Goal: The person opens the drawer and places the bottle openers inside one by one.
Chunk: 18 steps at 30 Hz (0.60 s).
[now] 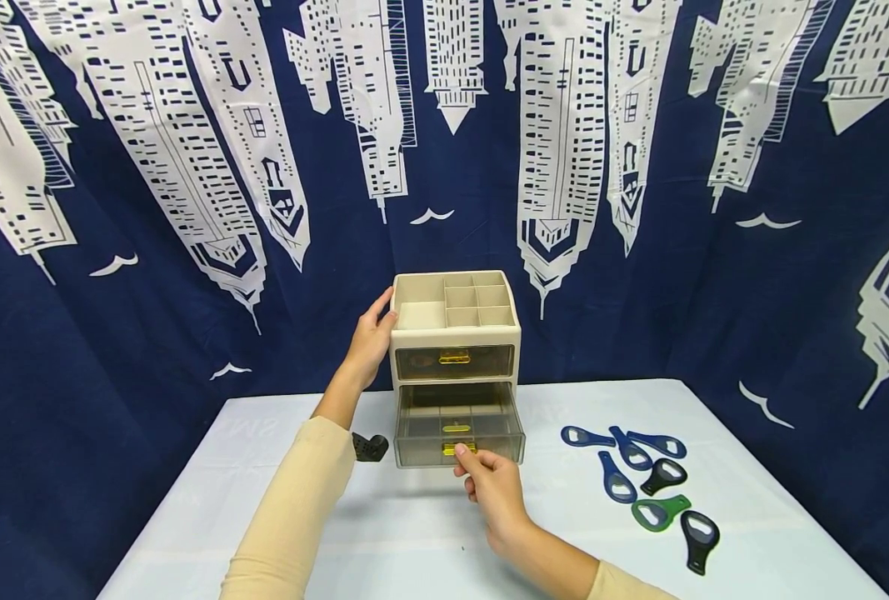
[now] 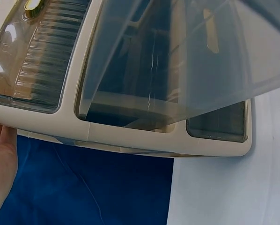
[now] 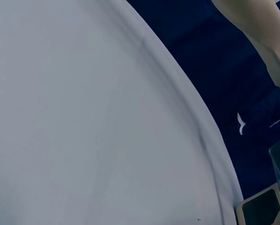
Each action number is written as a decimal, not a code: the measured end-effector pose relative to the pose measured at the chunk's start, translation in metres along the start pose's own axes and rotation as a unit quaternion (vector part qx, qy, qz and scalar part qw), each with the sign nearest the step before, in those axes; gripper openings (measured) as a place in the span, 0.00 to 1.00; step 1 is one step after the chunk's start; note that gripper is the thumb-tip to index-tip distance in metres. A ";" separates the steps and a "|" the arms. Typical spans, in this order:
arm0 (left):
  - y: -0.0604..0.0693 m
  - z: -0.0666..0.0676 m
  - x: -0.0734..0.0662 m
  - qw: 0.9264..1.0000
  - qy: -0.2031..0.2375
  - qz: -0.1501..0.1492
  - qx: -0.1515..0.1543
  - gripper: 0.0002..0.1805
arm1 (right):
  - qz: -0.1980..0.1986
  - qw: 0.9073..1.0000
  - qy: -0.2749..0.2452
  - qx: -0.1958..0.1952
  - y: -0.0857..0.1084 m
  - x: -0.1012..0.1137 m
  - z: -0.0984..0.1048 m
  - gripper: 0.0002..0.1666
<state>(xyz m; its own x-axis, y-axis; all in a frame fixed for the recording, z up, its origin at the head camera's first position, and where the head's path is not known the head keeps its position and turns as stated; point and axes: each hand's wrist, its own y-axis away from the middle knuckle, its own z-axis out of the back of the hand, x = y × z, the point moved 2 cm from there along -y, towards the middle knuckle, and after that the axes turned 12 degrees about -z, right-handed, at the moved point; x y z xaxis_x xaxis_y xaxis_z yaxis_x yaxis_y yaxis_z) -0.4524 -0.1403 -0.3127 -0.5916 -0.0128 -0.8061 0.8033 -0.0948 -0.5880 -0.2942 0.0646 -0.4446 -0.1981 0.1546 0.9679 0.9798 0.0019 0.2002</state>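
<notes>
A cream desktop drawer organizer (image 1: 407,336) stands at the back of the table. My left hand (image 1: 369,342) rests against its left side, fingers stretched along the wall; the left wrist view shows part of that hand (image 2: 3,164) at the cream frame. The middle, see-through grey drawer (image 1: 422,452) is pulled out towards me. My right hand (image 1: 495,492) pinches its gold handle (image 1: 450,448), thumb on top. Above it the top drawer (image 1: 414,362) is closed. The bottom drawer (image 2: 219,123) is closed too, partly hidden behind the pulled-out one.
Several bottle openers lie on the right of the table: blue ones (image 1: 615,483), black ones (image 1: 700,542) and a green one (image 1: 652,514). A black perforated piece (image 1: 370,447) shows beside my left forearm. Behind the white table (image 1: 414,542) hangs a dark blue cloth (image 1: 339,308) with white buildings.
</notes>
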 end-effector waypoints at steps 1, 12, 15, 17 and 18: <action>0.000 0.000 0.000 1.000 0.001 -0.001 -0.001 0.30 | -0.002 1.000 0.001 0.002 0.000 -0.001 0.000 0.20; 0.002 0.000 -0.002 1.000 -0.008 0.005 -0.005 0.30 | -0.012 1.000 0.007 0.013 0.005 -0.006 0.003 0.20; 0.002 -0.001 -0.002 1.000 -0.011 0.005 -0.004 0.30 | -0.012 1.000 0.011 0.016 0.006 -0.005 0.004 0.20; 0.002 -0.001 -0.001 1.000 -0.010 0.005 -0.005 0.30 | -0.014 1.000 0.014 0.020 0.007 -0.004 0.005 0.20; 0.001 -0.001 -0.001 1.000 -0.009 0.005 -0.004 0.30 | -0.016 0.999 0.019 0.021 0.007 -0.004 0.006 0.20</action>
<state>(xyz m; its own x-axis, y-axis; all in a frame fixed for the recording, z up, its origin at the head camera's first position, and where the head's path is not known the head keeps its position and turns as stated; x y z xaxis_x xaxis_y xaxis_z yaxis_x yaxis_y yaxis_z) -0.4506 -0.1393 -0.3127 -0.5850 -0.0323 -0.8104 0.8094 -0.0858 -0.5809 -0.2864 0.0701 -0.4478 -0.2287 0.1171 0.9664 0.9733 0.0486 0.2244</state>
